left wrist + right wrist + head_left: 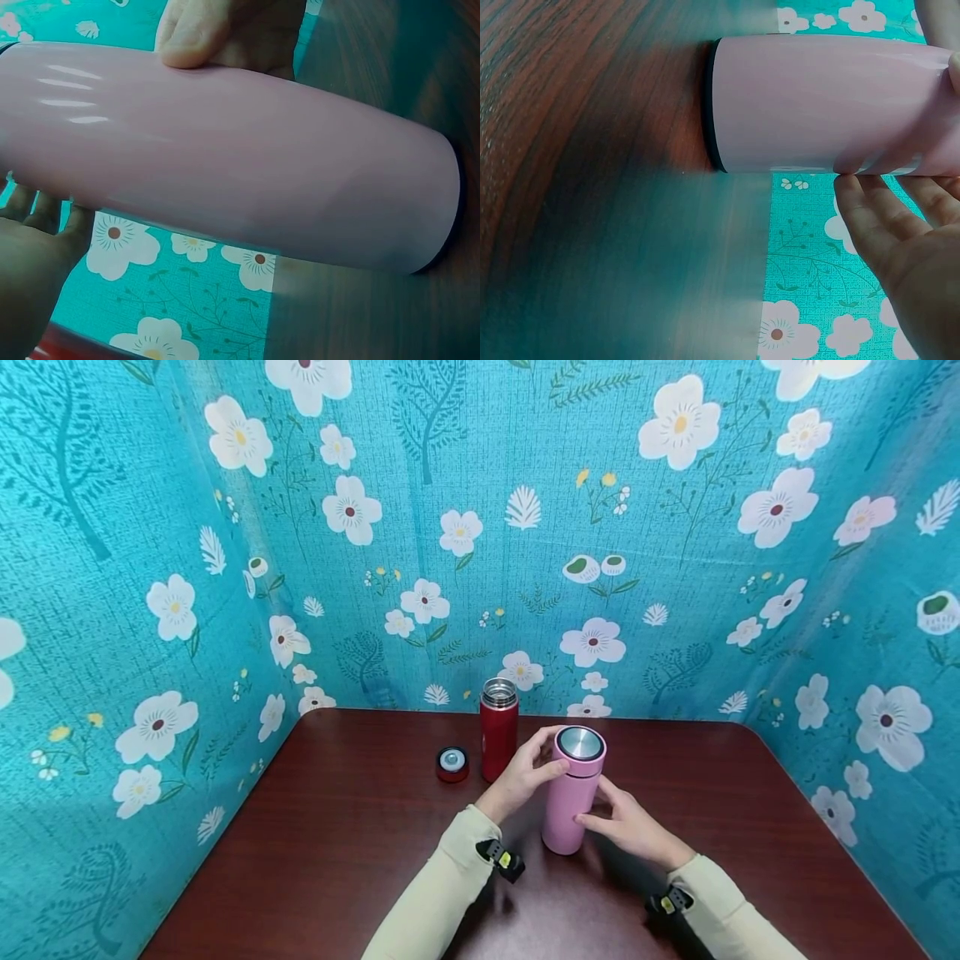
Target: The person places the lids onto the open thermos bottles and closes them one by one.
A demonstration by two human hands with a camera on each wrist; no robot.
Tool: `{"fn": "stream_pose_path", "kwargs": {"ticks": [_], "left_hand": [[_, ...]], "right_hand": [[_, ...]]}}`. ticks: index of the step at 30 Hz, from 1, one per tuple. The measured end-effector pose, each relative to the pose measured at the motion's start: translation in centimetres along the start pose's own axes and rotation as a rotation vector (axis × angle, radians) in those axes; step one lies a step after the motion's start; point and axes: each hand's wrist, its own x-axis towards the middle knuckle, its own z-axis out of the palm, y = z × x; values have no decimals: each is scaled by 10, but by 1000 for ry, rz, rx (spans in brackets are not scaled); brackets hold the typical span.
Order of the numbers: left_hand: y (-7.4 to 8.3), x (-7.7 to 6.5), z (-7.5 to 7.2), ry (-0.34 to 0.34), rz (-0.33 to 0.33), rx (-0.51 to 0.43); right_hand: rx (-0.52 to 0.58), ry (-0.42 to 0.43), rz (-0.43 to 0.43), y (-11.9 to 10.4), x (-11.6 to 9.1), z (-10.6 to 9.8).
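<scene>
A pink thermos bottle (572,810) stands upright in front of the person, its lid topped by a silver disc (581,742). The left hand (522,778) grips the bottle near the top, thumb across the front of the lid and fingers round the far side. Lower down, the right hand (633,828) holds the body, its thumb on the near face. In the left wrist view the bottle's pink wall (247,165) lies between both hands. The right wrist view shows its dark base ring (714,105) at the tabletop, with the right fingers (870,217) against the wall.
Behind the left hand stands a red thermos (498,735) with its steel mouth uncovered. Its red-rimmed cap (452,764) lies on the table to its left. The dark brown wooden table (337,827) is enclosed by a turquoise flowered cloth (420,527) at the back and sides.
</scene>
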Motion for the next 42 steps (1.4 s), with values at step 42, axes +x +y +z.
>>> {"fn": "stream_pose_path", "kwargs": {"ticks": [42], "left_hand": [[-3, 1, 0, 19, 18, 12]], "right_hand": [[1, 2, -1, -1, 0, 0]]}}
